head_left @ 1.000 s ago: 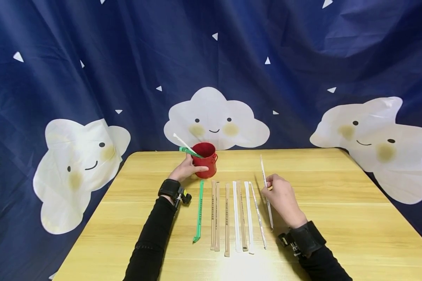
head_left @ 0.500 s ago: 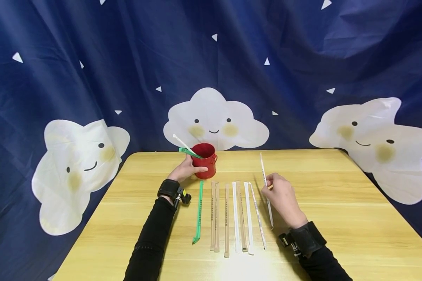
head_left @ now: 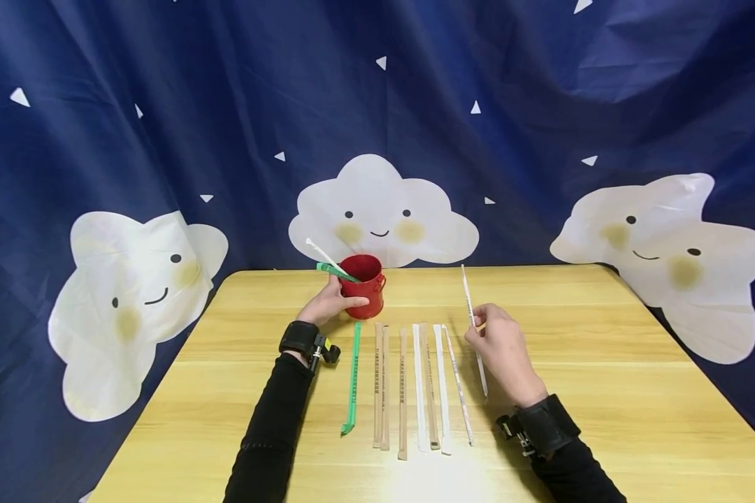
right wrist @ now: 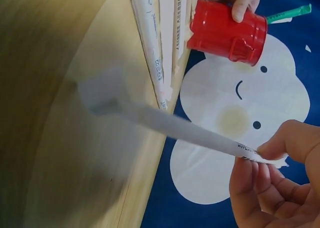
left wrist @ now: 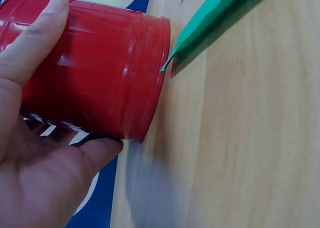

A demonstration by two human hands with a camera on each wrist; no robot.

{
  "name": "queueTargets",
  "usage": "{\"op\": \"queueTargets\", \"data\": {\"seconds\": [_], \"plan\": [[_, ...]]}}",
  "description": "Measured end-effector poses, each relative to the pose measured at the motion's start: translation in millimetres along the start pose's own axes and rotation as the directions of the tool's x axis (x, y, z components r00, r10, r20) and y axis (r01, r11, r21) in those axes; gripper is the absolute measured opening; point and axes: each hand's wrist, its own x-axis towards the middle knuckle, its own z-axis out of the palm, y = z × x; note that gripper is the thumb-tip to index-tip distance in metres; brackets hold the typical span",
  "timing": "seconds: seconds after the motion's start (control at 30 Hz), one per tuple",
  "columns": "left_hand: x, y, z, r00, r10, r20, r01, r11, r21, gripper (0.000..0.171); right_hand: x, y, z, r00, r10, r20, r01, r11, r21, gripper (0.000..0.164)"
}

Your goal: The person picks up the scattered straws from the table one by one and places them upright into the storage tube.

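Note:
My left hand (head_left: pixel 327 305) grips a small red metal bucket (head_left: pixel 371 297) near the far edge, thumb across its front and fingers around its side. A white-wrapped straw (head_left: pixel 324 254) and a green-wrapped straw (head_left: pixel 327 268) lean out of the bucket's left side. In the left wrist view the bucket (left wrist: pixel 95 63) has its base close over the wood. My right hand (head_left: pixel 502 349) pinches another white-wrapped straw (head_left: pixel 468 297) between thumb and fingers, to the right of the row. The right wrist view shows this straw (right wrist: pixel 185 130) slanting away from the fingertips, its far end blurred.
Wrapped straws lie in a row on the wooden table (head_left: pixel 635 391): a green one (head_left: pixel 352 384) at left, several brown ones (head_left: pixel 403 398), and white ones (head_left: pixel 443 398), with a printed white one (head_left: pixel 458 384) at right. Behind hangs a blue curtain (head_left: pixel 509 56) with clouds.
The straw in my right hand has risen slightly and shifted away from me, with the fingers still pinching it. My left hand keeps its grip on the bucket.

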Motion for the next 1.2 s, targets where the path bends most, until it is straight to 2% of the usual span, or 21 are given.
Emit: {"op": "queueTargets", "data": {"seconds": [0.27, 0.63, 0.97, 1.2], "plan": [[-1.7, 3.9, -1.5, 1.000, -0.007, 0.001, 0.007, 1.000, -0.002, 0.099, 3, -5, -1, 0.999, -0.010, -0.052, 0.014, 0.998, 0.065, 0.026], [-0.9, 2.8, 0.5, 1.000, -0.013, -0.003, 0.013, 1.000, 0.014, 0.099, 5, -8, -5, 0.986, -0.067, -0.155, 0.077, 0.995, 0.060, 0.026], [-1.5, -3.0, 3.7, 1.000, -0.026, 0.010, 0.026, 1.000, 0.012, 0.100, 22, -24, 4, 0.955, -0.163, -0.249, 0.190, 0.978, 0.089, 0.022], [-0.9, 0.1, 0.2, 1.000, 0.010, 0.006, -0.010, 1.000, 0.015, 0.099, 48, -41, 18, 0.920, -0.253, -0.300, 0.313, 0.934, 0.171, 0.019]]}}
